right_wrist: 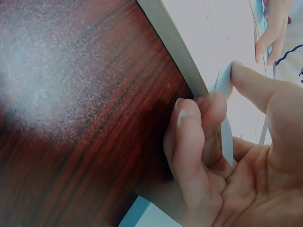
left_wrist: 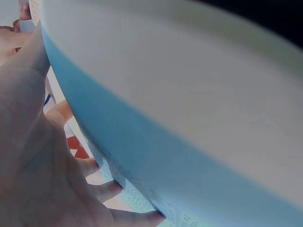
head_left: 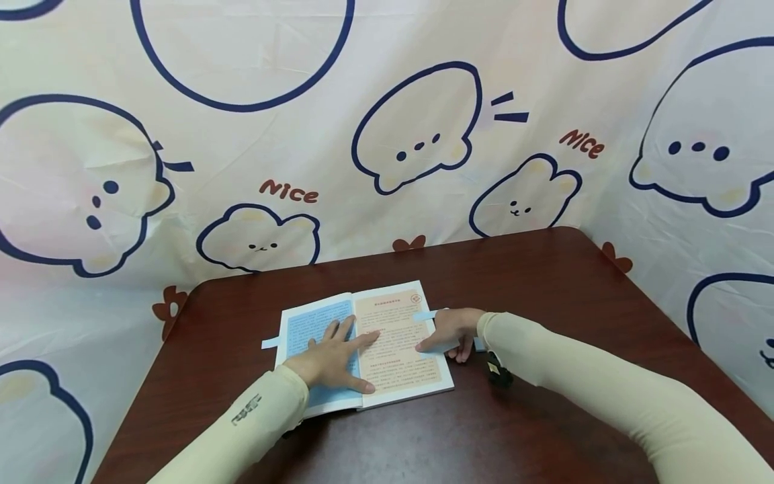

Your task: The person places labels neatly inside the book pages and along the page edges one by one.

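An open book (head_left: pixel 399 336) lies on the table, with a blue left page and a peach right page of printed text. My left hand (head_left: pixel 329 359) rests across its middle, fingers spread over both pages. At the right page's outer edge is my right hand (head_left: pixel 450 331); its thumb and curled fingers pinch a pale blue paper strip (right_wrist: pixel 227 142) beside the page block. Another pale blue tab (head_left: pixel 425 314) lies at the right page's edge, just beyond that hand. A similar tab (head_left: pixel 270 343) sticks out from the left page.
The dark red-brown table (head_left: pixel 514 269) has a rounded far corner on each side. A small pale block with a blue side (right_wrist: pixel 147 213) lies under the right hand. Behind the table hangs a cartoon-printed cloth (head_left: pixel 338 215), which also runs along both sides.
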Tool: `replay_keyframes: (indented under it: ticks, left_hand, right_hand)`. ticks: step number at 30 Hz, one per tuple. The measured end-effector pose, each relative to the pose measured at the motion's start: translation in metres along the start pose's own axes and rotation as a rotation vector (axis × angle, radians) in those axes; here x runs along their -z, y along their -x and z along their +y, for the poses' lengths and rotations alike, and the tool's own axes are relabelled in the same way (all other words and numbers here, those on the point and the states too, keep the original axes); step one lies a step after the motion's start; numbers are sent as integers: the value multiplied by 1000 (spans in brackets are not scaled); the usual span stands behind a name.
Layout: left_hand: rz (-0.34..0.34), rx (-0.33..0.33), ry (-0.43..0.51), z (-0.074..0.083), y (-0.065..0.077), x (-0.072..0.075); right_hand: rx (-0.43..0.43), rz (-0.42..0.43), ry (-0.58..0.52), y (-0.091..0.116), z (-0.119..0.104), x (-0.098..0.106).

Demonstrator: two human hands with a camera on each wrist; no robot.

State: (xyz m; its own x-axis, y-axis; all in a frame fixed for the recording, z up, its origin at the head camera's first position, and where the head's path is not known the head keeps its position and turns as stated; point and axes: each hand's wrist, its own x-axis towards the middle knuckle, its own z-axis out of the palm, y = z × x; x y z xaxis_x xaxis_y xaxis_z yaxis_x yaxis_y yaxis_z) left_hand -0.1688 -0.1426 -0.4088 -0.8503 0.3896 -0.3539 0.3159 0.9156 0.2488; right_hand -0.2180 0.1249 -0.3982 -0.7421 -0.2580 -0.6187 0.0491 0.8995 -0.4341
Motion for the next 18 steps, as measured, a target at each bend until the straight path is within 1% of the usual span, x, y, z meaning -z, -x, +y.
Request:
replay_keyframes:
  ticks: [18]
  left_hand:
    - [17, 4, -3, 1, 0, -2]
  right_hand:
    - [-4, 46, 59, 0, -1, -4]
